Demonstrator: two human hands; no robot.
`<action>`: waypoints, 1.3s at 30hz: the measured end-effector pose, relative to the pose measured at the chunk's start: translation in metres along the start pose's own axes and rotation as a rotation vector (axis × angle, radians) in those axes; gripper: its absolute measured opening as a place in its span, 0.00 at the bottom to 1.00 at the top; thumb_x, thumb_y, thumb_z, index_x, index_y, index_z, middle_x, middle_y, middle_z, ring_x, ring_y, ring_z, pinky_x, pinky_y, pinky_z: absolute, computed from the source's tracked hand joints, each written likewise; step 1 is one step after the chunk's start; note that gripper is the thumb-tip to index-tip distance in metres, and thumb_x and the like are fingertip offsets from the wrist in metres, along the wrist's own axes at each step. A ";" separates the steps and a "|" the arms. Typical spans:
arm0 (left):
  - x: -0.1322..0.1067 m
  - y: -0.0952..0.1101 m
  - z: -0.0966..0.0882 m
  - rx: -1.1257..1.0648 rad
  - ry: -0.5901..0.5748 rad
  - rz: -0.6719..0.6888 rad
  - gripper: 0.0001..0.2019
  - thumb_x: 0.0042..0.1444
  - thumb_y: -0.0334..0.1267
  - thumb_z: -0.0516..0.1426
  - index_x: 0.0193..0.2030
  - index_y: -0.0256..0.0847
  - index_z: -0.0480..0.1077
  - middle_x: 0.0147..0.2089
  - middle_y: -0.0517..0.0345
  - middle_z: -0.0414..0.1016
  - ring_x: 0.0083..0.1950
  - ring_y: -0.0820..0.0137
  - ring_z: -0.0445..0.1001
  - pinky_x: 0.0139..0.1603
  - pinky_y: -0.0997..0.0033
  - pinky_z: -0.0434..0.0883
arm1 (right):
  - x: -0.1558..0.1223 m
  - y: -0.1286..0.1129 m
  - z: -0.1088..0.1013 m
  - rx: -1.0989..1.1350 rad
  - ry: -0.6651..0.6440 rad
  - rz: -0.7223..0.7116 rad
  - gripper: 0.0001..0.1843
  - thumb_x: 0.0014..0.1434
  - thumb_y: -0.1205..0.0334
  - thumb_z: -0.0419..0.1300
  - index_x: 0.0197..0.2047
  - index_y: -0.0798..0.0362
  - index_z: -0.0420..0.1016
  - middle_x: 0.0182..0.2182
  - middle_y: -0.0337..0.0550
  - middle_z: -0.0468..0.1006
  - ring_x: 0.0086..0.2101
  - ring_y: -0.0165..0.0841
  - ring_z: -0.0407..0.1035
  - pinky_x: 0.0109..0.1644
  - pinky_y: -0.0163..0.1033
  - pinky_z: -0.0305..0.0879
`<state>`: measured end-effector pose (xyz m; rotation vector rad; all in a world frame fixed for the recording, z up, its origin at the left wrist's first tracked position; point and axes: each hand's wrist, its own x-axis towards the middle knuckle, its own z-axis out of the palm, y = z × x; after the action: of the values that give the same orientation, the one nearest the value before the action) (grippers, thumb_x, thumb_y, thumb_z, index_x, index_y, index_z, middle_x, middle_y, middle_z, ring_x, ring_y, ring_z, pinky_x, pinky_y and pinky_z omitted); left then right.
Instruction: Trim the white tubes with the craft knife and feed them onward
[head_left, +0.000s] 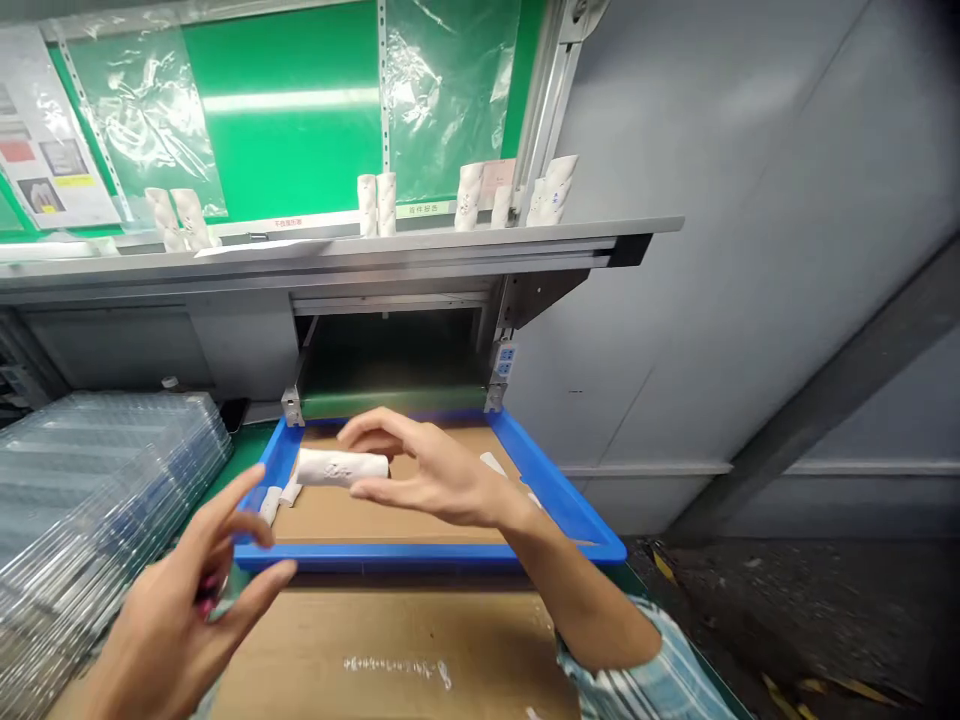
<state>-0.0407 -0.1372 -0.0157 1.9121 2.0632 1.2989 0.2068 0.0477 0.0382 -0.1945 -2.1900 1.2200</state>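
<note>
My right hand (427, 470) hovers over a blue tray (577, 515) and grips a white embossed cylinder (341, 467) sideways between thumb and fingers. My left hand (199, 590) is raised at the lower left, just in front of the tray's near rim, its fingers curled round something small and pink that I cannot make out. A few small white pieces (279, 496) lie in the tray's left corner on its brown cardboard liner (375, 515).
A stack of clear plastic trays (90, 490) fills the left. A cardboard sheet (390, 650) lies on the green bench in front of the tray. More white cylinders (469, 195) stand on the grey shelf (337, 250) above. A grey wall is on the right.
</note>
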 end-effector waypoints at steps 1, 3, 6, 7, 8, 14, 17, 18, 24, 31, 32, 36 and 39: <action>0.015 0.006 0.006 -0.063 -0.031 0.062 0.40 0.63 0.57 0.66 0.79 0.69 0.59 0.44 0.61 0.85 0.22 0.70 0.68 0.22 0.68 0.73 | -0.011 -0.003 0.004 0.071 0.032 0.030 0.20 0.66 0.57 0.74 0.57 0.49 0.75 0.49 0.42 0.84 0.47 0.36 0.81 0.49 0.38 0.76; 0.043 0.017 0.020 -0.193 -0.105 0.192 0.34 0.63 0.55 0.67 0.75 0.60 0.67 0.39 0.62 0.83 0.22 0.74 0.65 0.21 0.74 0.68 | -0.025 -0.004 0.010 0.148 0.098 0.067 0.18 0.65 0.55 0.75 0.52 0.49 0.75 0.46 0.41 0.83 0.43 0.35 0.82 0.45 0.38 0.76; 0.074 0.027 0.040 -0.320 -0.102 0.216 0.21 0.66 0.53 0.65 0.63 0.51 0.76 0.37 0.60 0.82 0.27 0.72 0.72 0.25 0.75 0.68 | -0.032 -0.001 0.009 0.159 0.211 0.084 0.18 0.64 0.52 0.76 0.52 0.48 0.78 0.44 0.40 0.83 0.39 0.34 0.80 0.42 0.38 0.75; 0.081 0.029 0.046 -0.341 -0.094 0.200 0.20 0.66 0.53 0.65 0.60 0.50 0.78 0.39 0.58 0.83 0.30 0.70 0.75 0.27 0.75 0.70 | -0.032 0.001 0.007 0.149 0.250 0.080 0.18 0.64 0.52 0.76 0.52 0.48 0.80 0.43 0.40 0.83 0.38 0.34 0.79 0.42 0.38 0.75; 0.086 0.029 0.051 -0.353 -0.099 0.192 0.20 0.65 0.54 0.66 0.58 0.49 0.79 0.41 0.57 0.83 0.32 0.69 0.76 0.28 0.74 0.70 | -0.031 0.004 0.004 0.136 0.281 0.074 0.18 0.64 0.51 0.75 0.53 0.47 0.81 0.42 0.39 0.83 0.37 0.34 0.78 0.42 0.39 0.75; 0.104 0.027 0.071 -0.372 -0.128 0.218 0.18 0.64 0.56 0.67 0.53 0.49 0.84 0.45 0.55 0.86 0.29 0.70 0.75 0.28 0.74 0.72 | -0.022 0.028 -0.006 0.121 0.324 0.075 0.19 0.63 0.52 0.75 0.56 0.45 0.84 0.47 0.40 0.85 0.41 0.36 0.77 0.45 0.40 0.75; 0.109 0.024 0.077 -0.385 -0.118 0.186 0.19 0.64 0.58 0.66 0.53 0.49 0.84 0.47 0.54 0.86 0.32 0.69 0.77 0.30 0.74 0.74 | -0.018 0.037 -0.006 0.195 0.341 0.096 0.22 0.60 0.53 0.77 0.57 0.45 0.84 0.49 0.41 0.85 0.43 0.36 0.78 0.47 0.40 0.76; 0.110 0.023 0.078 -0.379 -0.124 0.183 0.20 0.64 0.58 0.66 0.54 0.49 0.84 0.46 0.54 0.87 0.31 0.69 0.76 0.29 0.74 0.73 | -0.017 0.038 -0.005 0.221 0.345 0.105 0.22 0.59 0.53 0.78 0.56 0.46 0.84 0.47 0.41 0.86 0.43 0.36 0.79 0.47 0.40 0.77; 0.112 0.016 0.071 -0.333 -0.141 0.245 0.19 0.65 0.57 0.66 0.54 0.49 0.85 0.48 0.54 0.88 0.33 0.69 0.79 0.28 0.75 0.73 | -0.014 0.042 0.000 0.330 0.355 0.069 0.21 0.56 0.59 0.81 0.51 0.49 0.83 0.44 0.41 0.86 0.43 0.34 0.81 0.49 0.38 0.77; 0.108 0.006 0.065 -0.245 -0.067 0.380 0.17 0.68 0.49 0.66 0.60 0.49 0.82 0.54 0.53 0.88 0.43 0.65 0.85 0.30 0.77 0.74 | -0.014 0.041 0.000 0.485 0.227 0.057 0.22 0.65 0.58 0.75 0.60 0.54 0.83 0.37 0.43 0.87 0.39 0.33 0.82 0.43 0.36 0.74; 0.108 0.006 0.065 -0.242 -0.070 0.402 0.16 0.69 0.48 0.66 0.60 0.50 0.82 0.54 0.54 0.88 0.43 0.65 0.85 0.30 0.77 0.74 | -0.015 0.040 0.001 0.473 0.233 0.047 0.21 0.66 0.59 0.74 0.60 0.53 0.83 0.38 0.43 0.87 0.40 0.32 0.82 0.44 0.35 0.73; 0.108 0.010 0.061 -0.243 -0.071 0.485 0.15 0.70 0.45 0.66 0.61 0.52 0.81 0.54 0.57 0.88 0.44 0.67 0.86 0.33 0.79 0.76 | -0.018 0.035 0.002 0.408 0.223 -0.002 0.20 0.69 0.63 0.69 0.63 0.51 0.82 0.43 0.44 0.87 0.43 0.32 0.82 0.47 0.35 0.74; 0.107 0.012 0.059 -0.222 -0.054 0.533 0.16 0.70 0.44 0.66 0.63 0.53 0.80 0.55 0.58 0.88 0.48 0.68 0.86 0.40 0.80 0.78 | -0.020 0.036 0.002 0.394 0.205 -0.052 0.19 0.72 0.63 0.64 0.64 0.51 0.82 0.44 0.44 0.87 0.44 0.33 0.81 0.50 0.36 0.74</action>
<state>-0.0240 -0.0176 0.0056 2.4409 1.3536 1.4607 0.2154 0.0581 -0.0003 -0.0928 -1.7321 1.5014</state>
